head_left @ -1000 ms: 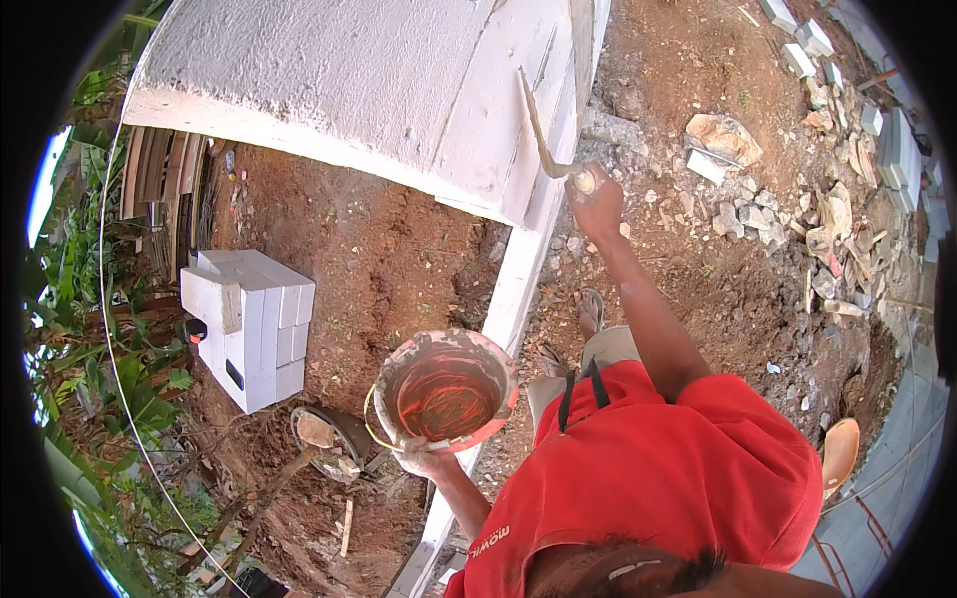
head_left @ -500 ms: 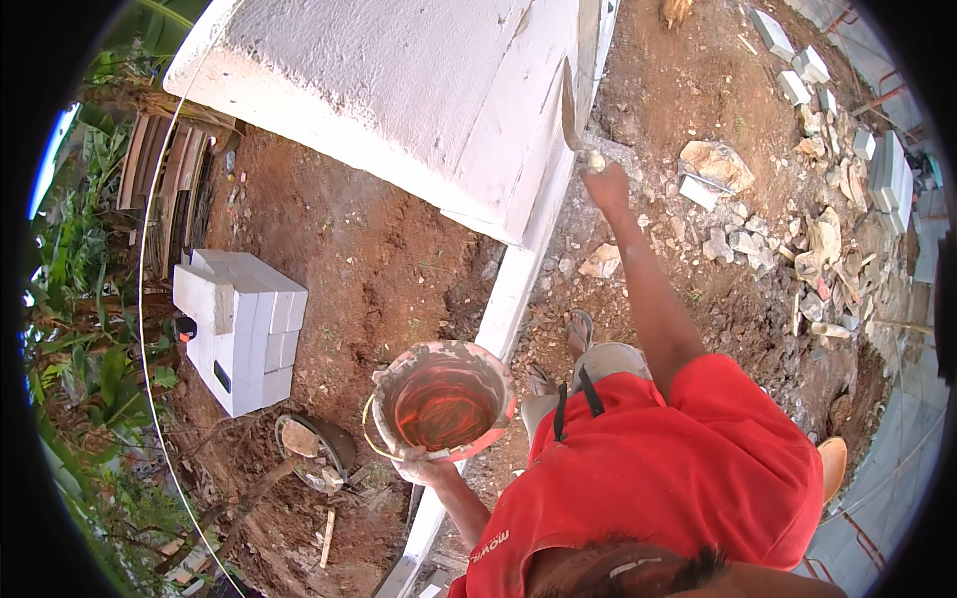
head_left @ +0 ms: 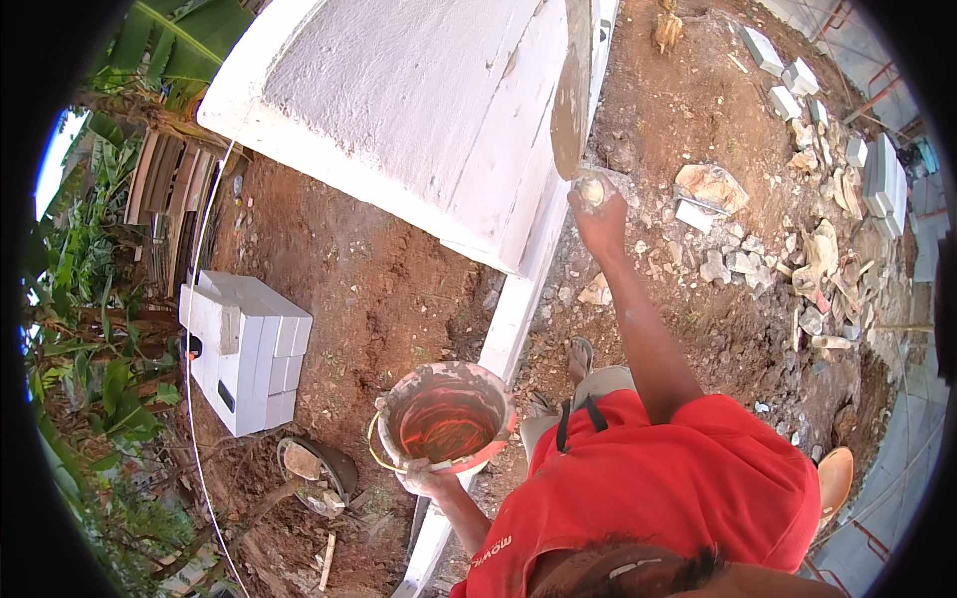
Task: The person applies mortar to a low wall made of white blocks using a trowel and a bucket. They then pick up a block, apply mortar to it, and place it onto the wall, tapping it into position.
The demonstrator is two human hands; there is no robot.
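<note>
My right hand (head_left: 603, 221) grips a trowel (head_left: 568, 115) by its round handle; the long, mortar-smeared blade points away from me, over the right edge of the white wall structure (head_left: 389, 110). My left hand (head_left: 431, 481) holds a pink-red bucket (head_left: 447, 431) at its lower side, beside the thin handle hanging at its left. The bucket's inside is streaked with grey residue, with red showing through. It is beside the narrow white ledge (head_left: 503, 334) that runs out from the wall's lower right corner.
On the left, stacked white blocks (head_left: 254, 334) and a dark tub (head_left: 339, 468) sit on reddish soil, with planks (head_left: 159, 179) and plants behind. A pale wire runs down the left. Right lie rubble (head_left: 817, 259), loose blocks (head_left: 877, 179) and a stump (head_left: 668, 30).
The trowel has moved upward and turned, its blade now showing broad and pointing further up the wall's edge. The bucket has shifted slightly rightward, then down. The view has shifted slightly.
</note>
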